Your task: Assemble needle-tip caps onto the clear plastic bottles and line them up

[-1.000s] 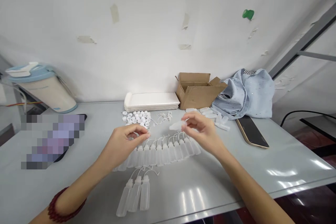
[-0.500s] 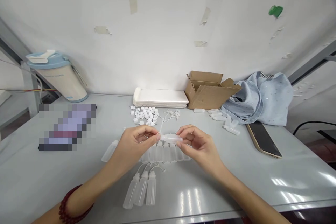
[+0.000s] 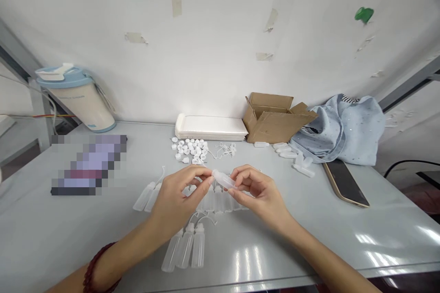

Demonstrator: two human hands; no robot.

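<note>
A small translucent plastic bottle (image 3: 224, 180) is held slantwise above the table, its neck end toward the upper left. My left hand (image 3: 187, 187) pinches it at the neck, where a thin white strip sticks out past the fingertips. The fingers of my right hand (image 3: 256, 187) close around its base end. Under my hands, a row of similar bottles (image 3: 217, 200) lies on the table, partly hidden. Nearer to me lie three more bottles (image 3: 186, 249) with thin white straps at their necks. Two bottles (image 3: 143, 197) show left of my left wrist.
Loose white caps (image 3: 190, 148) and a tangle of white straps (image 3: 225, 149) lie beyond my hands. Behind them are a white stack (image 3: 213, 127) and an open cardboard box (image 3: 280, 123). Several bottles (image 3: 303, 165), a phone (image 3: 345, 183) and blue cloth (image 3: 357, 132) sit right; a tumbler (image 3: 84, 105) stands left.
The held bottle has turned from nearly level to slanted, its neck end now higher. The white strip beside my left fingertips has swung from upright toward the left. Both hands keep their grip.
</note>
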